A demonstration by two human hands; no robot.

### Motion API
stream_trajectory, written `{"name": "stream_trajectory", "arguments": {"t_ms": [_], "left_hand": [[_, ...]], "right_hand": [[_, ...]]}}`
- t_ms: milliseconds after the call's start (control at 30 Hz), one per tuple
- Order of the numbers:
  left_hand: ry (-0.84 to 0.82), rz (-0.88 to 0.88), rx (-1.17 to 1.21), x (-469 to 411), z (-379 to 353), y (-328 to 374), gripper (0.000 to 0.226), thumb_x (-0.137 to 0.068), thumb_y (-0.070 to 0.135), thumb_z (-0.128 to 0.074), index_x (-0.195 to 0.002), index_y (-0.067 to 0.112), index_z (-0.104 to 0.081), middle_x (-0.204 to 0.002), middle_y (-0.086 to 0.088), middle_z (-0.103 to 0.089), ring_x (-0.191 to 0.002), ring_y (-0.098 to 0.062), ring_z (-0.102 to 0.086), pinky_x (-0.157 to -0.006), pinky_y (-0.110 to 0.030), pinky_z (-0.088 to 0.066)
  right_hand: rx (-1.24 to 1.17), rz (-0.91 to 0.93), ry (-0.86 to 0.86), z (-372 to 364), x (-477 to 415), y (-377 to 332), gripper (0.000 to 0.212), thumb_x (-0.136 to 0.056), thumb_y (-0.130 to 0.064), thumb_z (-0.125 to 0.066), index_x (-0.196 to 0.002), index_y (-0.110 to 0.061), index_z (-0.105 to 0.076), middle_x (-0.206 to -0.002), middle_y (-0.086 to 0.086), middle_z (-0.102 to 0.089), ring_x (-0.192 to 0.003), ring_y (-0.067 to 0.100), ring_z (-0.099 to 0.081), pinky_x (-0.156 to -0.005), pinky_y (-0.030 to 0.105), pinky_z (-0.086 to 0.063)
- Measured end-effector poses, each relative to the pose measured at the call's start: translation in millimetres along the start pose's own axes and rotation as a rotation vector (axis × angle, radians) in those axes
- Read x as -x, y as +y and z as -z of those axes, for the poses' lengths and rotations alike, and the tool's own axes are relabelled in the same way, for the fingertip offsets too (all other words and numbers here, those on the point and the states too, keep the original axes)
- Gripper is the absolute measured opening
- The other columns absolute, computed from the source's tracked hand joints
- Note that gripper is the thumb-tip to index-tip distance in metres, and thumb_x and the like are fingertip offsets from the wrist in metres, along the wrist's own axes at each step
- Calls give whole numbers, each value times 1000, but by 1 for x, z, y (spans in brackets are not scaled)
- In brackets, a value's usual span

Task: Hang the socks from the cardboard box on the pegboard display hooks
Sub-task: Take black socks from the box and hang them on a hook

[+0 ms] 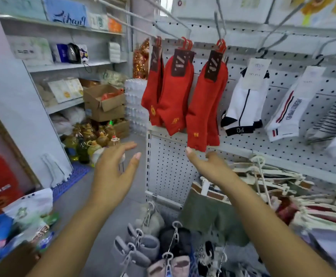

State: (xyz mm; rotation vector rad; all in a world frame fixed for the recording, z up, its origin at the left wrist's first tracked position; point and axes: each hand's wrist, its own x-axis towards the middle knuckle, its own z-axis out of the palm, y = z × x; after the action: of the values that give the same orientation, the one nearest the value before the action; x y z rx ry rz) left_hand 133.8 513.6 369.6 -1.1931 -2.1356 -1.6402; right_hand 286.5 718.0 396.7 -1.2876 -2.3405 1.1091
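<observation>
**Two empty hands under the red socks**

Both arms reach up from the bottom edge, cut off above the elbow. The left hand (113, 168) is spread wide with straight fingers and holds nothing. The right hand (205, 164) is just as loose and empty, its forefinger just beneath the toe of the nearest sock; I cannot tell whether it touches.

The red socks (175, 96) hang in three bunches from red plastic hangers on metal hooks (171, 35) that jut from the pegboard (283, 140). How many pairs sit in each bunch is hard to say, as they overlap. Further hooks above run out of view at the top.

Far back on the left, an open cardboard box (103, 100) sits on another box. Something orange-red lies in it, too small to make out. Oil bottles (89, 140) crowd the floor in front of it. At the bottom, grey items on a clip hanger (143, 246) are blurred and partly cut off.

Each red pair carries a dark brown card with pale lettering I cannot read, and a small gold emblem near the toe. White socks (247, 96) hang to the right; their paper cards are too faint to read, but a black cuff shows "PG" upside down. Striped socks (331, 124) at the right edge are cut off. A blue pack (67, 17) on the top shelf bears dark script, roughly "Lihau".
</observation>
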Motion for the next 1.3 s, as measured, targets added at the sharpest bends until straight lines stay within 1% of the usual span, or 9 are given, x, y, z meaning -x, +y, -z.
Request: {"name": "stream_trajectory", "arguments": {"t_ms": [100, 167, 233, 367, 533, 800, 1000, 1133, 1300], "left_hand": [[-55, 26, -85, 39, 38, -36, 32, -96, 39, -63, -120, 19, -69, -122, 10, -65, -119, -10, -57, -103, -25, -42], [-97, 68, -126, 67, 67, -60, 32, -94, 37, -64, -120, 18, -69, -120, 11, -63, -116, -5, -55, -100, -9, -35], [-145, 140, -165, 97, 98, -84, 29, -95, 32, -69, -120, 17, -68, -121, 10, -63, -116, -7, -55, -97, -4, -31], [-234, 269, -256, 164, 159, -134, 31, -93, 31, -71, -120, 16, -69, -122, -1, -67, -115, -20, -58, -98, -24, -41], [-286, 486, -307, 250, 230, -179, 30, -92, 30, -72, -120, 18, -68, -123, 0, -67, -115, -20, -60, -100, -33, -44], [-338, 860, -392, 366, 292, -225, 50, -86, 50, -54, -116, 13, -70, -115, -11, -70, -105, -34, -64, -89, -44, -53], [-257, 1055, -436, 411, 300, -233, 65, -87, 60, -51, -131, 13, -60, -135, -16, -59, -125, -35, -53, -103, -47, -47], [-172, 1303, -447, 415, 300, -251, 81, -86, 66, -58, -139, 5, -50, -144, -23, -48, -133, -40, -46, -107, -48, -43], [46, 1575, -318, 410, 302, -299, 90, -92, 53, -65, -156, 5, -24, -159, -16, -32, -143, -31, -36, -114, -39, -33]], "right_hand": [[-69, -25, 16, -52, 41, 1, 117, -69, -95, -41, -148, -10, -33, -133, 13, -58, -125, 33, -56, -100, 43, -49], [-137, -41, 31, -94, 66, 2, 103, -76, -87, -48, -147, -12, -37, -143, 12, -53, -129, 31, -53, -106, 43, -45], [-161, -44, 59, -135, 95, -2, 86, -83, -74, -56, -143, -13, -44, -142, 9, -54, -128, 28, -54, -107, 40, -44], [-138, -57, 45, -218, 147, 1, 65, -85, -63, -65, -128, -16, -55, -128, 3, -64, -119, 22, -60, -103, 39, -48], [-4, -40, -161, -298, 203, 14, 55, -89, -47, -69, -130, -15, -54, -129, 2, -62, -120, 23, -59, -97, 34, -47], [201, 6, -457, -384, 237, 26, 71, -86, -44, -74, -142, -17, -42, -132, 1, -57, -125, 19, -54, -101, 34, -44], [373, 127, -665, -448, 215, 7, 68, -88, -42, -72, -142, -16, -42, -137, 5, -57, -128, 24, -53, -95, 29, -41], [366, 305, -776, -504, 191, -15, 48, -89, -33, -74, -129, -13, -55, -114, -2, -61, -105, 12, -55, -76, 14, -31], [437, 521, -1026, -605, 150, -29, 49, -87, -36, -76, -127, -13, -61, -113, -7, -62, -103, 11, -59, -83, 16, -47]]}}
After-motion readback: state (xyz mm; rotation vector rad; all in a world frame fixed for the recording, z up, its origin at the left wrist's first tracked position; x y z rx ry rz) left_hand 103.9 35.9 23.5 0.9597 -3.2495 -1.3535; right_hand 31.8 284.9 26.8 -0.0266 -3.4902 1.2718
